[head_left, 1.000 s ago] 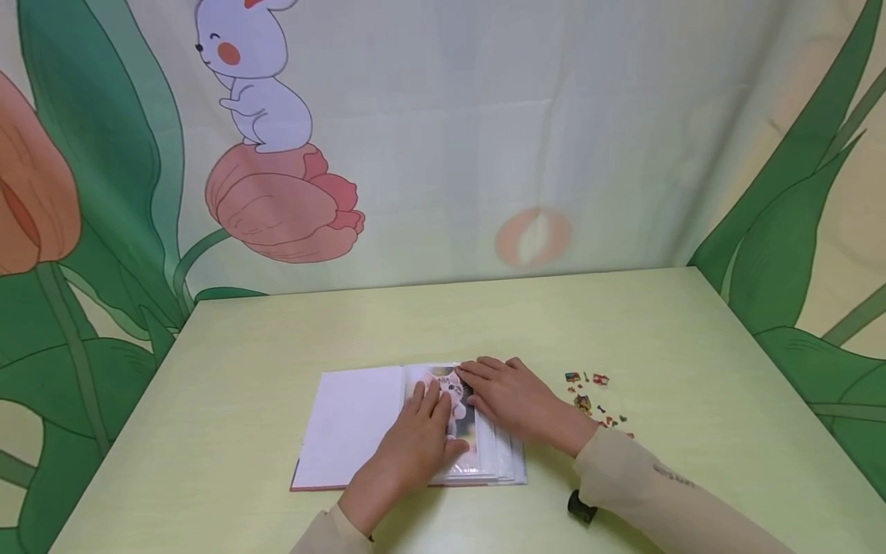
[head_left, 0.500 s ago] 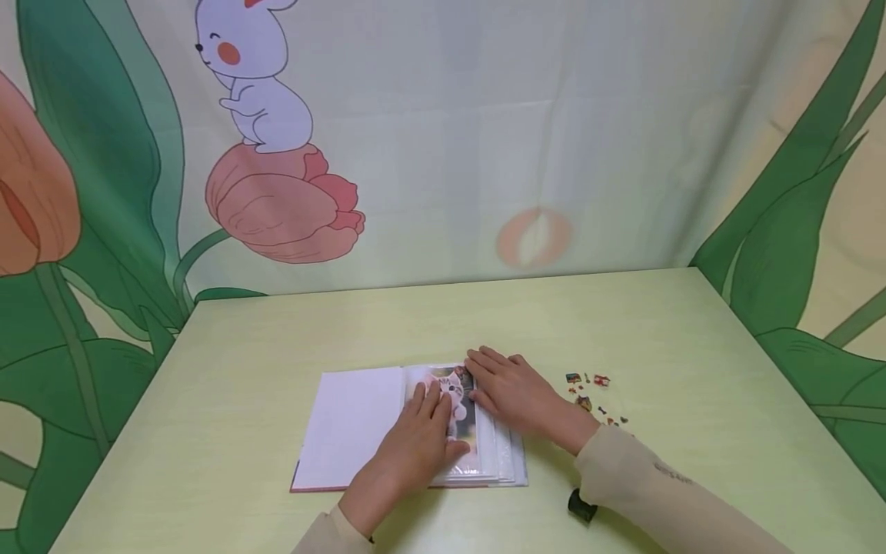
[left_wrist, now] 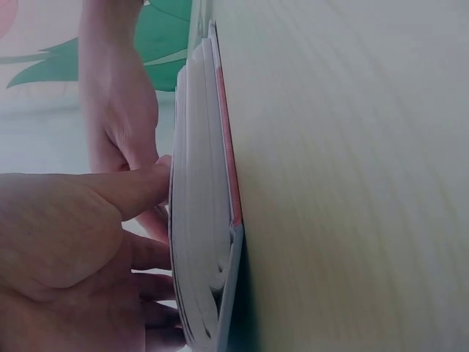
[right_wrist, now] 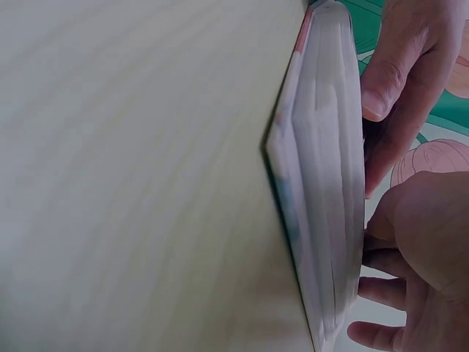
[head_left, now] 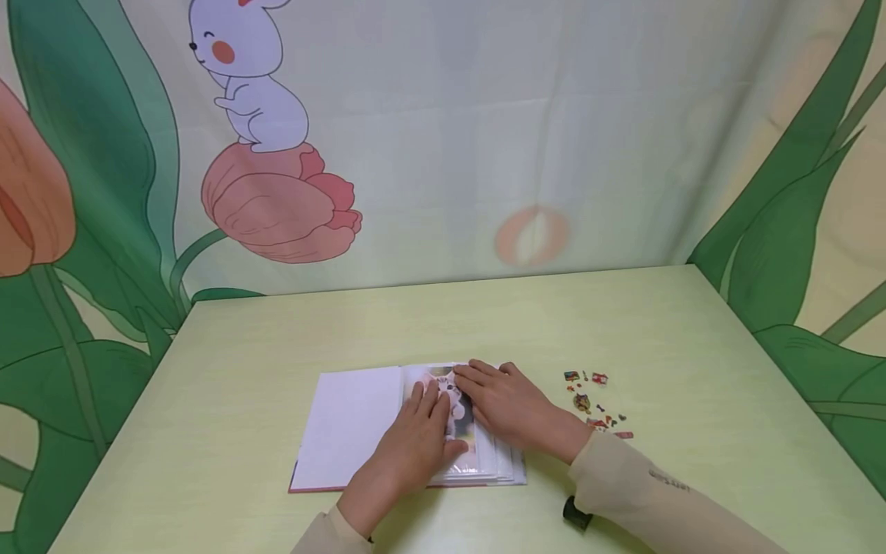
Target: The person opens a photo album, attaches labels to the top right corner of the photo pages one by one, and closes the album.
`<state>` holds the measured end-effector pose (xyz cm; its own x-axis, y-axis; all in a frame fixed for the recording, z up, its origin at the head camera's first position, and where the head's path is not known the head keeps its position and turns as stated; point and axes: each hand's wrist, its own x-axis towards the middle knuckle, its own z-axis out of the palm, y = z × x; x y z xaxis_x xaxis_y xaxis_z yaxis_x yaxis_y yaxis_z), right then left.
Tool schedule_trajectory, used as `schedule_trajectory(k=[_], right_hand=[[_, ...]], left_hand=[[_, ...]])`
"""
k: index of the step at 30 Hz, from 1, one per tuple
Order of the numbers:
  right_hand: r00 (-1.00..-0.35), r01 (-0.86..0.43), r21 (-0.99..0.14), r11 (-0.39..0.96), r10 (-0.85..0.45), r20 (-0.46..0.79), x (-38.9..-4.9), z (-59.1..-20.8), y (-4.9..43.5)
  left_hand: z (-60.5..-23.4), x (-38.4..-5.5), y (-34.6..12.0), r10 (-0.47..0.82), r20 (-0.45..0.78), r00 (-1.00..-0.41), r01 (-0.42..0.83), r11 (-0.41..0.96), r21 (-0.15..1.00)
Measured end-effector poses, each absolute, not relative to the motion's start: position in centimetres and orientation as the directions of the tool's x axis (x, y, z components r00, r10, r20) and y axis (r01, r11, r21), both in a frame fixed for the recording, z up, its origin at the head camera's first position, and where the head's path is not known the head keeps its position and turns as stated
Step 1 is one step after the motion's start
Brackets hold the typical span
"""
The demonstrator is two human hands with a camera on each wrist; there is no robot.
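A photo album [head_left: 349, 431] lies open on the table, its white inside cover to the left and a thick stack of sleeve pages to the right. On the top page is a picture of a pink-and-white kitten [head_left: 460, 423], partly covered by both hands. My left hand [head_left: 414, 445] rests flat on the picture's left part, fingers extended. Across the page's upper right lies my right hand [head_left: 511, 402], its straight fingertips on the picture's top right. Both wrist views show the album's page edges [left_wrist: 201, 161] from the side, with fingers touching the top page.
Several small colourful stickers [head_left: 581, 402] lie on the table right of the album. A small black object [head_left: 577, 513] shows beside the right sleeve. The pale table [head_left: 242, 362] ends at a printed curtain [head_left: 429, 154] behind.
My right hand slid slightly up and right, uncovering the picture's top corner, then came back down and left onto the picture. The left hand stays in place.
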<state>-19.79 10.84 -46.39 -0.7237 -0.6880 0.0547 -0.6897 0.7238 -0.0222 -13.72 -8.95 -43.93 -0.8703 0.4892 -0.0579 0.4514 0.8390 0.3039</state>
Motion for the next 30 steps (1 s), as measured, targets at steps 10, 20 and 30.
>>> schedule_trajectory(k=[10,20,30], right_hand=[[-0.775,-0.631,-0.001,0.776,-0.630,0.046,-20.3,-46.3,10.6],[-0.804,-0.595,-0.025,0.803,-0.594,0.044,-20.6,-46.2,10.7],[-0.752,-0.659,-0.109,0.745,-0.658,0.044,-19.0,-46.1,10.7]], left_hand=[[-44.1,-13.8,-8.9,0.480,-0.065,-0.875,0.438,0.842,0.317],[-43.8,-13.7,-8.8,0.478,-0.064,-0.876,0.434,0.838,0.331],[-43.9,-13.8,-8.9,0.488,-0.078,-0.870,0.445,0.841,0.307]])
